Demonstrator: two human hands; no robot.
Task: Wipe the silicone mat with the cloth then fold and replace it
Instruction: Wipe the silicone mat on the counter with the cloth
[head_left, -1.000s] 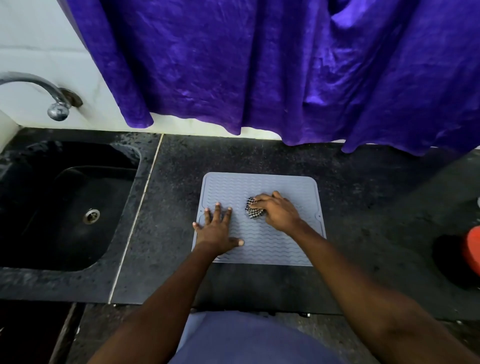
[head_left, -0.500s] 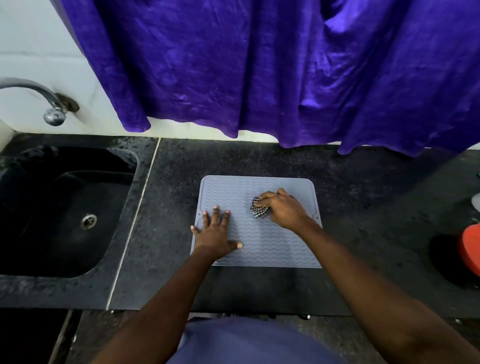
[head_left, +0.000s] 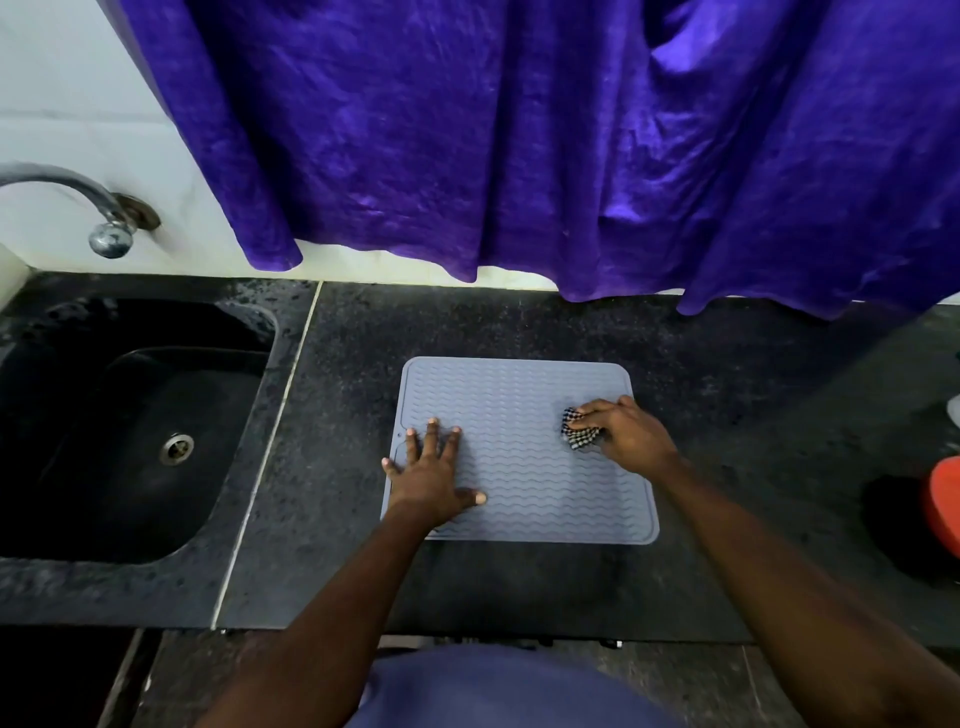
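Observation:
A grey silicone mat (head_left: 519, 415) with a wavy ribbed surface lies flat on the dark stone counter (head_left: 337, 389). My left hand (head_left: 431, 478) presses flat on the mat's left front part, fingers spread. My right hand (head_left: 623, 431) is at the mat's right side, bunched around a small black-and-white checked cloth (head_left: 579, 434) that it presses onto the mat. Only part of the cloth shows beyond my fingers.
A black sink (head_left: 130, 426) with a metal drain sits to the left, with a chrome tap (head_left: 104, 218) above it on the white wall. A purple curtain (head_left: 519, 145) hangs over the counter's back edge. A red object (head_left: 943, 504) stands at the far right.
My right hand has slid the cloth from the middle of the mat toward its right edge. My left hand has stayed pressed in the same spot on the mat.

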